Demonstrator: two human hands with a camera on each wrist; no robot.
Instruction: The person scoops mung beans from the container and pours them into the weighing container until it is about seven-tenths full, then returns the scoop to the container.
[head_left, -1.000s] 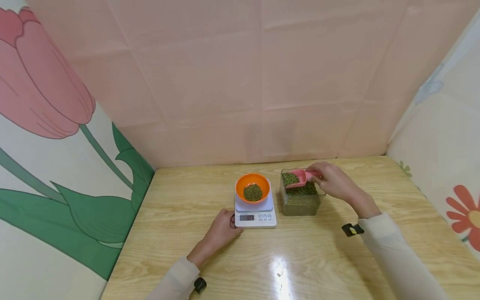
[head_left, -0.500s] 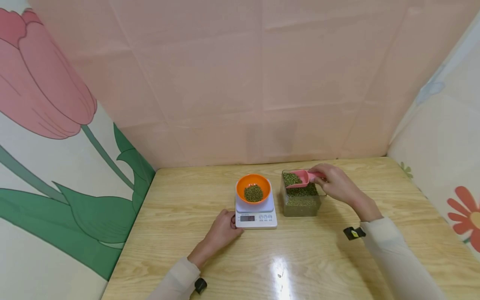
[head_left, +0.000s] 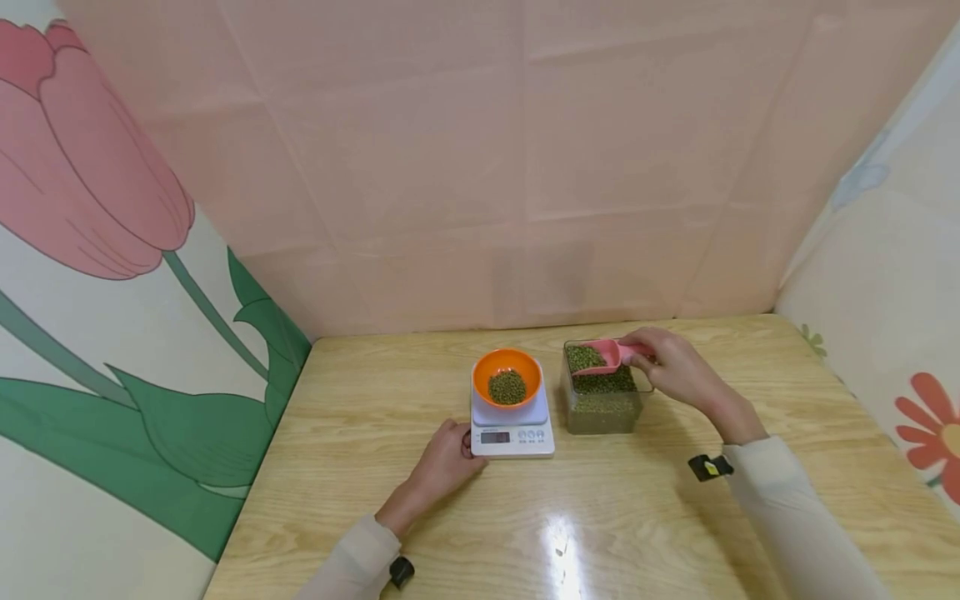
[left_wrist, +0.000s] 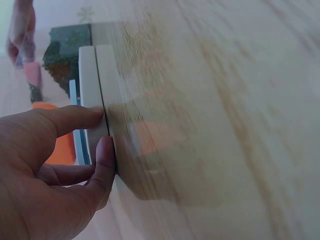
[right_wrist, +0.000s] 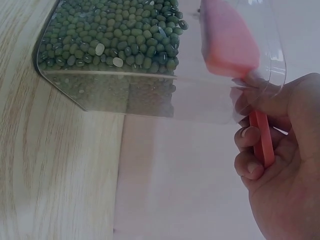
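A white digital kitchen scale [head_left: 513, 440] stands on the table, an orange bowl [head_left: 487, 367] on its platform. Green mung beans [head_left: 507, 387] lie at the bottom of the bowl. My left hand [head_left: 442, 462] holds the scale's front left corner, its fingertips [left_wrist: 100, 116] against the edge in the left wrist view. To the right is a clear box [head_left: 603, 415] of mung beans. My right hand [head_left: 686, 375] grips a pink scoop [head_left: 613, 354] by its handle. The scoop's head is inside the box top, with beans at its mouth; how full it is I cannot tell.
The wooden table [head_left: 390, 383] meets a pink covered wall [head_left: 420, 208] behind the scale and box. Walls with flower pictures stand at left and right. A bright reflection shows on the tabletop in front of the scale.
The scoop and right hand have shifted very slightly to the right over the box. The left hand, scale and bowl stay as they were.
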